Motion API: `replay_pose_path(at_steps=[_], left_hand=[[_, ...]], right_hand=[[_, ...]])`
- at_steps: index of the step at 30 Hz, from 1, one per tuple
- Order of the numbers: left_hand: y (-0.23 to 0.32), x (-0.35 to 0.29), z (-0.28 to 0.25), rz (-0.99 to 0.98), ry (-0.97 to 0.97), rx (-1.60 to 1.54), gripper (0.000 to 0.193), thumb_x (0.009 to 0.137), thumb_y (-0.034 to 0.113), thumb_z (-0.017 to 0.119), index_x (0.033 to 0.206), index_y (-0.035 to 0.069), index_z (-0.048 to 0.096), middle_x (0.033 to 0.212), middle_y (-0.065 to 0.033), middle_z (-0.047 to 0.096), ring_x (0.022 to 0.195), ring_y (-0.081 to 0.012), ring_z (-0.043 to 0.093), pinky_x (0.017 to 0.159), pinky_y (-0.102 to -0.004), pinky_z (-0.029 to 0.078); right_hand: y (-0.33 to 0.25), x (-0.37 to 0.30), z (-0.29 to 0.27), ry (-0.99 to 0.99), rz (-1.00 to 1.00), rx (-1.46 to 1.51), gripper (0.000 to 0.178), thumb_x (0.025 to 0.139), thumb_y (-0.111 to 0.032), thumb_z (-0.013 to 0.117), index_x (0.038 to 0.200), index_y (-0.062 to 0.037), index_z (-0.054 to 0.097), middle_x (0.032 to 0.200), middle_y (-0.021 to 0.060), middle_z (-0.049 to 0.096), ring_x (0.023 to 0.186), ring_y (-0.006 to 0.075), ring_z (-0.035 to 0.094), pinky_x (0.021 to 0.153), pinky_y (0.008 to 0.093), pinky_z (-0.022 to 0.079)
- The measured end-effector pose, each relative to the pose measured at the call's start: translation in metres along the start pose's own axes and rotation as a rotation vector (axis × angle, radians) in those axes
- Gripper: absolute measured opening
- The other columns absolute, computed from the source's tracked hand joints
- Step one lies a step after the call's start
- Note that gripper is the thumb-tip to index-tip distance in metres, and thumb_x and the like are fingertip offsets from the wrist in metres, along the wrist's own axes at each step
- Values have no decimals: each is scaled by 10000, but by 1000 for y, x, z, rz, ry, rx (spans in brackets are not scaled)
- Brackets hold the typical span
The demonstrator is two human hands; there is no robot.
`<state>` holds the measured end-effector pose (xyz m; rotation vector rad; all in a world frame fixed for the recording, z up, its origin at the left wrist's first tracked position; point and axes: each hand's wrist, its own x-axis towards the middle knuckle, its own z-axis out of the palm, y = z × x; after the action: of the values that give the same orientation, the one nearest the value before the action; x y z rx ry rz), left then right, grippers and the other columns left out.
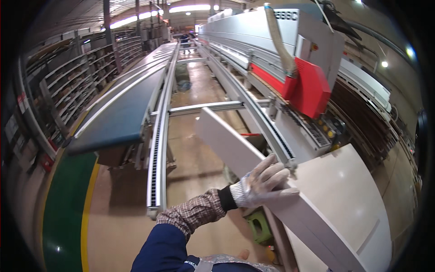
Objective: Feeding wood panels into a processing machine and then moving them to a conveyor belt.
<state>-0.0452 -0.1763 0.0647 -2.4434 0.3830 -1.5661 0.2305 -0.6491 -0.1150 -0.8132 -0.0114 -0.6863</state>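
My left hand (266, 182), in a whitish work glove, grips the upper edge of a long white panel (312, 220). Its fingers lie over that edge, closed on it. The panel stands on edge, slanting from the middle of the view to the lower right. Behind it, at the right, lies a broad pale board (344, 186). My left arm wears a checked sleeve cover (195, 211) over a blue sleeve. My right hand does not show.
A long white machine with a red hood (310, 88) and a grey hose (278, 43) runs along the right. Roller rails (156, 167) flank the middle. A dark belt table (120, 115) and racks (74, 77) stand left. A green object (259, 226) sits below the panel.
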Motion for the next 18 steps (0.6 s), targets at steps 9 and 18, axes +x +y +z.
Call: replay_pose_path(at_steps=[9,18], left_hand=[[63,-247,-329,-407,-145,503,485,824,236,757,1261,399,625,1202,-88,563,1114,-296,604,1088,-624,371],[122,-401,-583,-801,-315,744,528,575,293,857,1034,255,599,1213,-200,510,1127,-435,535,977,-693,356]], right_hand=[[-31,-249,61,-190,436,190,429,1012,-266,596,1372,-33,591,1359,157,624,1215,308,602,1059,494,496],[-39,-507,186,-479,920,409,370,977,-276,625,1243,-21,669,1293,131,669,1192,262,620,1072,438,481]])
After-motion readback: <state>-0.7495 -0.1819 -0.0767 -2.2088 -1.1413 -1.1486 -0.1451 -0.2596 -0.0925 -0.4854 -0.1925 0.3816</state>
